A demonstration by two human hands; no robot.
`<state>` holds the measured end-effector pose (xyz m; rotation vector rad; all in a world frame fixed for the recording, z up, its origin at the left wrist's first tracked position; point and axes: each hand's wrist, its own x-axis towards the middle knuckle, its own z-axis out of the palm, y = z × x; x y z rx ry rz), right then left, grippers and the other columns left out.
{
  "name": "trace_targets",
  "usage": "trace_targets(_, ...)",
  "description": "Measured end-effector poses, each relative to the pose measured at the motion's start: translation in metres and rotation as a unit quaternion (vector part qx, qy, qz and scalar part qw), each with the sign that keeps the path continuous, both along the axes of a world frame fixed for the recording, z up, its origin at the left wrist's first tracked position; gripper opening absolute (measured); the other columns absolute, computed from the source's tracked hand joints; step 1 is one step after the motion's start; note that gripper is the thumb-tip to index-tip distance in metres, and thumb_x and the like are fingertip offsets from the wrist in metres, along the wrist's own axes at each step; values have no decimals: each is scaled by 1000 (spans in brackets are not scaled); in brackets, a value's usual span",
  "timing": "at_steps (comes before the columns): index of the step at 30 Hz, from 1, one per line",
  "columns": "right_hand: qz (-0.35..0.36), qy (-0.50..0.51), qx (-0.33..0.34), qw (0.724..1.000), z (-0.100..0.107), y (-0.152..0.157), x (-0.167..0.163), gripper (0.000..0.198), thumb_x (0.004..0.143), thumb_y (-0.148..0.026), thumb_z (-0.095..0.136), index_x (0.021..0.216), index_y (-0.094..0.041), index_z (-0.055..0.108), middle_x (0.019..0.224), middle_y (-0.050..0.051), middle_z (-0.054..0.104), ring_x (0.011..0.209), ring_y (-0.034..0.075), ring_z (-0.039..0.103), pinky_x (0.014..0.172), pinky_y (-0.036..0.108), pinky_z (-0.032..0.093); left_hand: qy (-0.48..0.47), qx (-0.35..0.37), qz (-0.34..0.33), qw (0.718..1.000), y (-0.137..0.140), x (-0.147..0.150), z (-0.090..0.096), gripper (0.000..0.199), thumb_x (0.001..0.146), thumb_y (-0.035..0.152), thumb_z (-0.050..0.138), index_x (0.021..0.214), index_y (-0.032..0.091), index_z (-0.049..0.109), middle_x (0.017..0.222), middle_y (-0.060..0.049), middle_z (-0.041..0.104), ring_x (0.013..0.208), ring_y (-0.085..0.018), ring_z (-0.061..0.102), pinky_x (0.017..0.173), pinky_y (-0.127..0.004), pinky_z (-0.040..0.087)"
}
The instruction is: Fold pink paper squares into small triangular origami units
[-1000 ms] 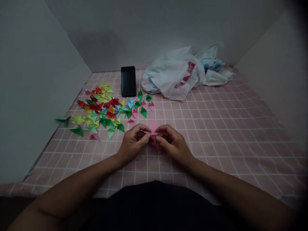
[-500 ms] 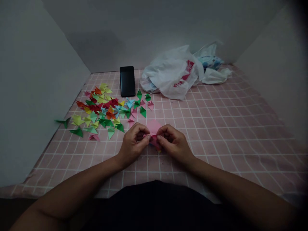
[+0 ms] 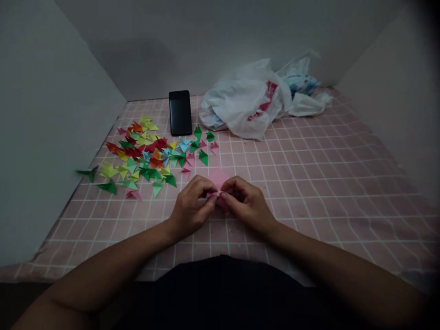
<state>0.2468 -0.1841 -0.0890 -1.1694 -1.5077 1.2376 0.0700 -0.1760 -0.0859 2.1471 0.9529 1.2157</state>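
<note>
A small pink origami paper [image 3: 219, 176] is pinched between my two hands, low over the checked cloth. My left hand [image 3: 194, 204] grips its left side between thumb and fingertips. On the other side, my right hand [image 3: 248, 201] pinches it with thumb and forefinger. The fingers hide much of its folds. Just below the hands shows a bit of paper with a small yellowish spot; its shape is unclear. Many folded origami paper pieces [image 3: 150, 173] in green, yellow, red, orange, blue and pink lie spread to the left of my left hand.
A black smartphone [image 3: 180, 113] lies behind the paper pieces. A crumpled white plastic bag [image 3: 237, 103] with red print is at the back, with a smaller bag with blue contents [image 3: 302, 85] to its right. Pale walls enclose the cloth-covered table [image 3: 330, 183] at left, back and right.
Both hands have drawn slightly closer together at the pink paper, the fingertips now nearly meeting. The view has shifted slightly; the pieces, phone and bags lie as before.
</note>
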Motion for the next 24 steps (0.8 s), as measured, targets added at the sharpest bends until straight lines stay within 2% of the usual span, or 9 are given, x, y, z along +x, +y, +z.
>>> trace_targets(8,-17,-59,88,994,-3,-2,0,13,88,-20,60,76,-20,53,68,-2,57,60,11,52,56,26,41,-7,-71,21,997,-4,-1,-3,11,89,12,60,97,19,57,86,-1,56,75,-11,57,66,-23,51)
trace_targets(12,-7,-19,77,997,-4,-3,0,8,89,-22,61,85,-21,55,74,-1,57,64,12,56,57,26,45,-12,-138,39,990,-5,1,-5,10,88,15,61,97,19,59,82,0,57,71,-11,60,64,-23,52)
trace_targets(14,-1,54,39,998,-5,-3,-1,12,89,-26,63,96,-22,54,79,0,58,67,13,59,57,27,48,-79,-210,62,973,-4,2,-5,10,87,18,62,96,19,59,79,1,56,67,-10,60,61,-22,53)
trace_targets(18,17,149,-27,988,-6,-2,-4,25,87,-28,66,106,-23,51,81,-1,59,63,12,58,52,25,48,-247,-342,91,902,-1,6,-1,18,82,25,69,93,19,56,74,4,54,64,-9,61,64,-23,58)
trace_targets(20,22,155,-44,987,-6,-2,-5,23,86,-27,66,104,-23,52,80,-1,60,63,12,58,51,24,47,-275,-375,88,881,-1,7,1,22,79,25,72,93,18,57,75,4,55,63,-8,62,65,-23,59)
trace_targets(24,24,166,-75,983,-3,-2,-5,20,86,-28,66,99,-22,53,81,0,62,65,13,63,52,25,48,-261,-415,61,869,-5,7,1,25,80,25,73,101,16,61,77,3,59,65,-9,64,65,-22,57)
